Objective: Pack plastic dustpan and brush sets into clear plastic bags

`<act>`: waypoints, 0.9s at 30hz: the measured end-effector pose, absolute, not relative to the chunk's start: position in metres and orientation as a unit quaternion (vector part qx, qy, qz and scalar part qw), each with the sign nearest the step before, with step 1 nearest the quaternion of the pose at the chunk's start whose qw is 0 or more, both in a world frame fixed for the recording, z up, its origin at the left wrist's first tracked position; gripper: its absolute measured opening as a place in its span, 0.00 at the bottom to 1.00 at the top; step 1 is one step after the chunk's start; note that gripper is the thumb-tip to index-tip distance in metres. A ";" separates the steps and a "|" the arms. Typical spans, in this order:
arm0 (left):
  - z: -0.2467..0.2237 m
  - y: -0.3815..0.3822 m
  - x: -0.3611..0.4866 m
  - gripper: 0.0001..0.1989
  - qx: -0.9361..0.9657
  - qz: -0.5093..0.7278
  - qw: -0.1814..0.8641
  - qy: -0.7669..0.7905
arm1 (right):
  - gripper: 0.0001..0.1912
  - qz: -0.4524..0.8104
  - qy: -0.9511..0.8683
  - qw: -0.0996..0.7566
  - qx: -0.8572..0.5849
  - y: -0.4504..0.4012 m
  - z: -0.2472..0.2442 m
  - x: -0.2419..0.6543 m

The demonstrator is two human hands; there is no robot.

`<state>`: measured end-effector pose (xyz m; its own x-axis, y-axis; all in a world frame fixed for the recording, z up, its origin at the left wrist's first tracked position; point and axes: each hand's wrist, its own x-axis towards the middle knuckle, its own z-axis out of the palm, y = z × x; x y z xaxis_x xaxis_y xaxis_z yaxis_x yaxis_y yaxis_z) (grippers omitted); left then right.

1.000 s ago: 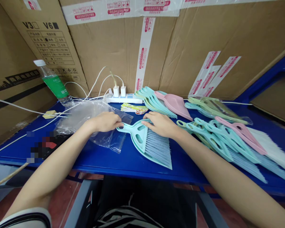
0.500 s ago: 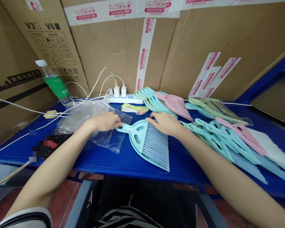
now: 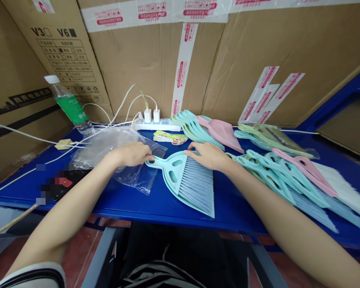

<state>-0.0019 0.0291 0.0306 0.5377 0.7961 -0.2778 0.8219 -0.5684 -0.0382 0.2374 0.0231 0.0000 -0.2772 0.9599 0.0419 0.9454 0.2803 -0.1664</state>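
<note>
The brush (image 3: 197, 186) lies in its dustpan (image 3: 187, 201) on the counter (image 3: 123, 206), my left hand (image 3: 135, 154) pinching the handle end (image 3: 150, 160), my right hand (image 3: 208, 156) touching the far edge, grip unclear, with a carton (image 3: 66, 60) beyond reading "V3" and "V6".

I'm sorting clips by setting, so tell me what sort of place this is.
Probably a packing bench in a workshop or storeroom: piled brushes, clear plastic bags and printed cards lie together there.
</note>
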 end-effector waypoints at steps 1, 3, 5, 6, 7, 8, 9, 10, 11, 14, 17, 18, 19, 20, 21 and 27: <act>0.031 0.029 -0.001 0.17 0.873 -0.137 0.048 0.465 | 0.16 0.056 -0.799 0.071 -0.594 0.024 -0.001 0.238; 0.032 0.027 0.000 0.17 0.866 -0.146 0.049 0.475 | 0.15 0.063 -0.803 0.072 -0.589 0.026 -0.001 0.240; 0.033 0.026 0.001 0.17 0.861 -0.153 0.051 0.482 | 0.14 0.085 -0.809 0.079 -0.576 0.029 -0.001 0.241; 0.034 0.026 0.002 0.17 0.860 -0.156 0.051 0.483 | 0.13 0.102 -0.812 0.086 -0.568 0.030 0.000 0.242; 0.034 0.026 0.002 0.17 0.859 -0.159 0.049 0.484 | 0.12 0.121 -0.813 0.096 -0.562 0.031 0.000 0.243; 0.034 0.025 0.003 0.17 0.857 -0.163 0.047 0.486 | 0.11 0.141 -0.811 0.109 -0.556 0.032 0.000 0.244; 0.034 0.025 0.003 0.17 0.856 -0.166 0.044 0.488 | 0.10 0.160 -0.808 0.123 -0.553 0.034 0.000 0.245; 0.034 0.025 0.003 0.16 0.853 -0.168 0.040 0.492 | 0.09 0.176 -0.804 0.137 -0.551 0.035 -0.001 0.247; 0.034 0.025 0.003 0.16 0.851 -0.171 0.037 0.495 | 0.08 0.189 -0.800 0.151 -0.549 0.036 -0.002 0.248; 0.035 0.024 0.003 0.17 0.848 -0.176 0.028 0.500 | 0.07 0.212 -0.798 0.184 -0.534 0.039 -0.005 0.251; 0.036 0.023 0.004 0.18 0.848 -0.182 0.015 0.497 | 0.06 0.212 -0.799 0.200 -0.525 0.040 -0.006 0.251; 0.036 0.023 0.004 0.18 0.848 -0.182 0.009 0.498 | 0.06 0.214 -0.798 0.203 -0.525 0.040 -0.006 0.251; 0.036 0.022 0.004 0.18 0.847 -0.182 0.001 0.499 | 0.06 0.218 -0.796 0.207 -0.525 0.040 -0.006 0.251; 0.035 0.022 0.004 0.18 0.846 -0.180 -0.007 0.502 | 0.06 0.226 -0.793 0.212 -0.524 0.040 -0.006 0.251; 0.035 0.023 0.004 0.18 0.845 -0.178 -0.014 0.505 | 0.06 0.235 -0.790 0.218 -0.523 0.040 -0.005 0.251; 0.030 0.026 -0.001 0.18 0.848 -0.152 -0.047 0.506 | 0.07 0.309 -0.754 0.279 -0.508 0.042 -0.003 0.254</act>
